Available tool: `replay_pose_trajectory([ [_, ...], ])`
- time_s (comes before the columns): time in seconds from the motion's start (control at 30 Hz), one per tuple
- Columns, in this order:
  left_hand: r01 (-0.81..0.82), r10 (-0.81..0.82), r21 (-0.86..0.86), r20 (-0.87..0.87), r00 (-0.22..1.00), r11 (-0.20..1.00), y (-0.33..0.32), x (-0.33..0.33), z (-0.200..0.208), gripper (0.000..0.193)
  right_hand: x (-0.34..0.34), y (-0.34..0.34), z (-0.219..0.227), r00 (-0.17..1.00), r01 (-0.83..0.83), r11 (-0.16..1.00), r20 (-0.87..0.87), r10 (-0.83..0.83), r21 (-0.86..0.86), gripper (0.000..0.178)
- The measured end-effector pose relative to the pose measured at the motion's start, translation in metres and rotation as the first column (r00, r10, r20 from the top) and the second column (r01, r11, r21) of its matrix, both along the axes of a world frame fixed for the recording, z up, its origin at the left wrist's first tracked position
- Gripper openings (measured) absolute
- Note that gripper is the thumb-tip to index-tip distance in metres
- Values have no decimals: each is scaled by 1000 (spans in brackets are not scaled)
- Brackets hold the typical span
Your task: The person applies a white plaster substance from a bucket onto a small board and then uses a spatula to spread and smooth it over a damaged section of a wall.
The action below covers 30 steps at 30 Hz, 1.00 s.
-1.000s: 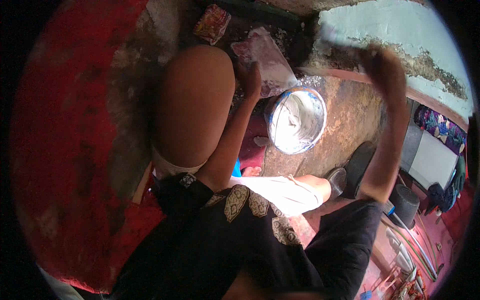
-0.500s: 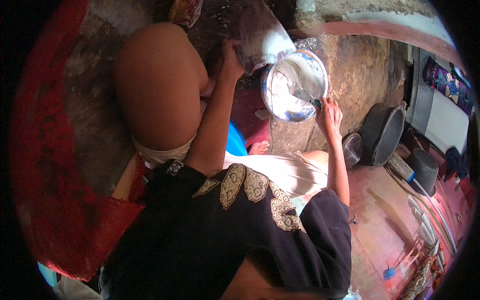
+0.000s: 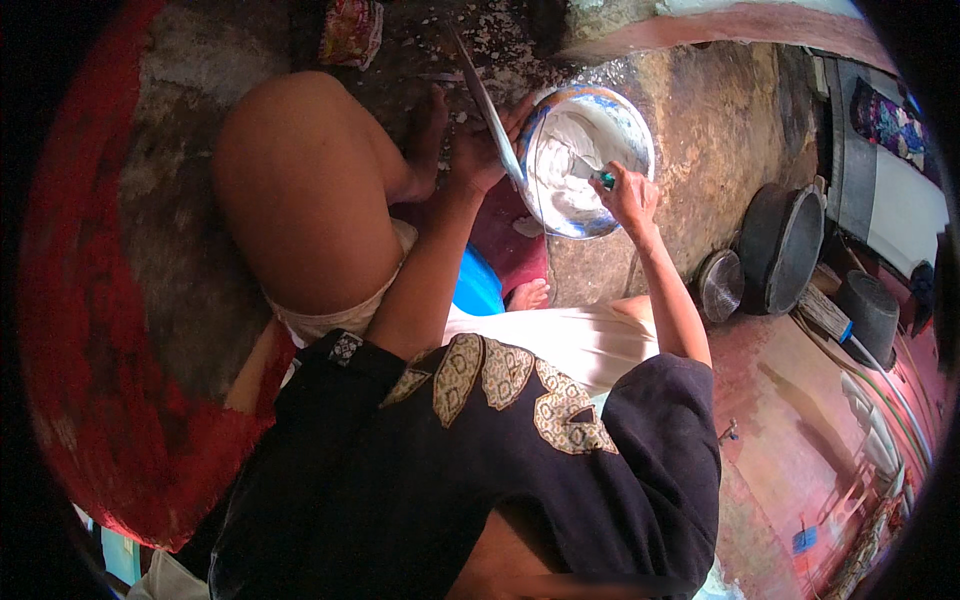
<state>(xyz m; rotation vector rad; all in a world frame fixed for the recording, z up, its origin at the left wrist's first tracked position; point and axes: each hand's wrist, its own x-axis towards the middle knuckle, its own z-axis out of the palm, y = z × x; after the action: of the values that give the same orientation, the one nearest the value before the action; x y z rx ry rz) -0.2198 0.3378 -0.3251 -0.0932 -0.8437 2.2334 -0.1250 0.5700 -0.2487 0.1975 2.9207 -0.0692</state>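
A round white bucket (image 3: 648, 135) with blue-stained sides holds thick white paste (image 3: 568, 150). My right hand (image 3: 632, 200) is closed on a green-handled scraper (image 3: 604, 179) whose front end is down in the paste, so its blade is mostly hidden. Left of the bucket, my left hand (image 3: 480, 160) grips a thin flat board (image 3: 490, 115), seen nearly edge-on. Its lower end is beside the bucket's rim. Some of the left fingers are behind the board, and a fingertip shows between it and the bucket.
Dark basins (image 3: 785, 250) and a round metal lid (image 3: 720, 285) stand at the right, near a grey pot (image 3: 868, 315) and hoses (image 3: 890, 385). A crumpled packet (image 3: 350, 32) lies at the top left. White flakes litter the dark floor beyond the board.
The board has turned from showing its broad face above the bucket to nearly edge-on at its left. My right hand has moved from the rim inward over the paste with the scraper.
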Motion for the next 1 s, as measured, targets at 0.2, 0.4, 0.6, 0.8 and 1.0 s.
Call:
replay_pose_trajectory([
  [0.2, 24, -28, 58, 75, 997, 998, 4, -1, -6, 41, 1, -16, 0, 976, 159, 985, 160, -146, -68, 33],
  [0.4, 86, -42, -268, 165, 985, 960, 0, 0, -5, 58, 11, -30, -6, 994, -77, 993, 73, 84, -93, 29],
  [0.6, 25, 75, -528, 167, 983, 849, 0, -1, 3, 29, 2, -19, 3, 946, -321, 947, -37, 322, 17, 25],
  [0.8, 2, 33, -495, 60, 998, 869, -2, -1, 6, 22, -2, -1, 18, 971, -207, 967, -88, 221, 148, 23],
  [1.0, -47, 164, -417, 247, 955, 908, 7, 3, 8, 37, -9, -28, -21, 995, -44, 999, 94, 43, 11, 29],
])
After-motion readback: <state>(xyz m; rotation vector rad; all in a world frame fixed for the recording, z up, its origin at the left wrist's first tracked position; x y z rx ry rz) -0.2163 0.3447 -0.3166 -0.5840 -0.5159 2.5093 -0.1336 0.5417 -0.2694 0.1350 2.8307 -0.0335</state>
